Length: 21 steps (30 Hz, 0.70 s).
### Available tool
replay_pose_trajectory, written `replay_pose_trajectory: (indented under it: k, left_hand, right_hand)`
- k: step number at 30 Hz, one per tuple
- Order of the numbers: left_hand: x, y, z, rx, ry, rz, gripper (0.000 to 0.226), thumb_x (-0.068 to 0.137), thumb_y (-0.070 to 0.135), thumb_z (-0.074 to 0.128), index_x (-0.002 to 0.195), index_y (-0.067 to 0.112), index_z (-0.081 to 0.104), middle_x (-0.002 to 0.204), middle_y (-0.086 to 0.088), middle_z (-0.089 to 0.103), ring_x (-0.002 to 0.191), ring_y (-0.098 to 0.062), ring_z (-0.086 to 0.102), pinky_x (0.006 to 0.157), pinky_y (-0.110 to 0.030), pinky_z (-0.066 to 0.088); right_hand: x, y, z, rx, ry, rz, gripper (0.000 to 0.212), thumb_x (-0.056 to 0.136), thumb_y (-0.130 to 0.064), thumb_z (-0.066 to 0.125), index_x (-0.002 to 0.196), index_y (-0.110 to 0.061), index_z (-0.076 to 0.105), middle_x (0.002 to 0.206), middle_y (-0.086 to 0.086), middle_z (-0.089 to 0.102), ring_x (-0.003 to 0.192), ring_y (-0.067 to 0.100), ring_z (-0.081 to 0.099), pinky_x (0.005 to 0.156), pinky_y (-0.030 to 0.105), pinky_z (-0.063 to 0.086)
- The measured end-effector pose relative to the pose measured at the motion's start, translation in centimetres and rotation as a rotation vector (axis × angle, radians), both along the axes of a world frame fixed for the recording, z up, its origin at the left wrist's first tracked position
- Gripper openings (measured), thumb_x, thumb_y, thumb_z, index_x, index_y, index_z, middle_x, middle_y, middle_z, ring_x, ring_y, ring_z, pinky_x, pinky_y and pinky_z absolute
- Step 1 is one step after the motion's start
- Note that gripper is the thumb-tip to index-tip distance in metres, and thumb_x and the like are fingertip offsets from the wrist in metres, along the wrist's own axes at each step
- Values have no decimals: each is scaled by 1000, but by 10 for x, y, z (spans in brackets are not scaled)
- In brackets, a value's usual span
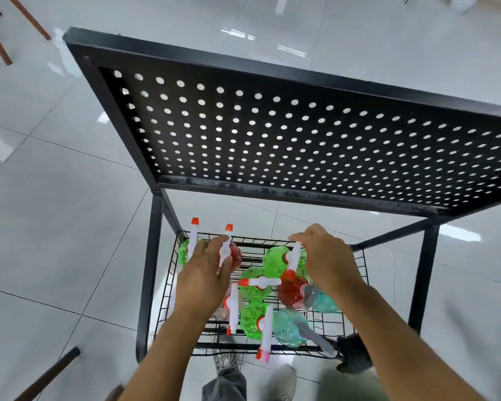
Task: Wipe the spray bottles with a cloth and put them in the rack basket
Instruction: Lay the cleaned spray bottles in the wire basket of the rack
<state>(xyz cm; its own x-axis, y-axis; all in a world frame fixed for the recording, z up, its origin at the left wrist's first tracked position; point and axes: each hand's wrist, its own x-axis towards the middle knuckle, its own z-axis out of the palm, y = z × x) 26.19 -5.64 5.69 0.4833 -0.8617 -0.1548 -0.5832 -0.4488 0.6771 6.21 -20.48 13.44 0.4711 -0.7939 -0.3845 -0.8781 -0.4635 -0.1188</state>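
A black wire rack basket point(356, 264) hangs low on a black frame and holds several spray bottles with white heads and orange nozzles. My left hand point(204, 270) grips the white head of a red bottle point(235, 256) at the basket's back left, beside a green bottle point(183, 253). My right hand point(326, 259) pinches the white head of another red bottle point(291, 289) in the middle right, in front of a green bottle point(275, 263). More green point(250, 318) and pale blue point(288, 327) bottles stand nearer me. No cloth is clearly visible.
A black perforated panel point(301, 140) rises behind the basket on a black frame point(149, 273). Glossy white floor tiles surround the rack. Wooden chair legs point(0, 39) stand at the far left. A dark object point(355, 353) sits by the basket's near right corner. My shoes point(282, 382) are below.
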Motion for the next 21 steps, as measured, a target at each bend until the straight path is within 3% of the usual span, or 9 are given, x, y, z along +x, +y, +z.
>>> replay_pose_trajectory:
  k: [3,6,8,10,13,18,21]
  left_hand:
    - [-1,-6,-6,73,-5,-24,49,110,34,54,158,38,43,136,-3,60,94,-23,71,85,-44,58]
    - [-3,-9,-9,94,6,-48,53,111,30,51,161,42,36,127,-5,62,100,-25,69,85,-43,57]
    - [-2,-13,-13,53,20,-49,50,111,30,51,159,42,40,126,-4,64,98,-21,66,80,-38,56]
    - [-2,-18,-14,33,45,-49,48,112,32,49,158,42,41,129,-2,63,96,-16,61,76,-36,54]
    - [-2,-22,-14,28,87,-46,57,111,37,51,163,48,29,131,3,60,101,-18,67,79,-42,60]
    - [0,-28,-17,69,246,-18,74,108,41,57,169,37,16,118,16,61,104,-17,70,88,-35,49]
    - [0,-28,-24,104,316,-90,81,104,44,65,168,36,16,123,16,72,106,-12,71,99,-34,46]
  right_hand:
    - [-6,-3,-12,102,123,172,72,88,7,62,145,-38,59,145,-7,45,103,17,63,81,28,47]
    - [-1,-7,-31,91,174,205,45,95,-12,67,135,-34,65,134,-3,47,110,20,62,86,34,52]
    - [4,-9,-39,72,157,150,28,102,-30,63,130,-29,65,124,-3,51,110,21,60,85,34,50]
    - [8,-8,-48,68,137,101,32,107,-42,53,132,-25,62,123,-1,55,112,23,59,86,35,49]
    - [13,-6,-54,124,98,-5,35,107,-43,50,131,-20,61,119,3,58,110,26,60,83,35,45]
    - [27,-6,-59,145,-29,-184,24,105,-36,51,96,-16,62,96,2,52,95,28,59,75,34,36]
    - [36,1,-66,170,-137,-293,31,104,-35,53,86,-13,65,88,3,62,83,23,59,69,33,37]
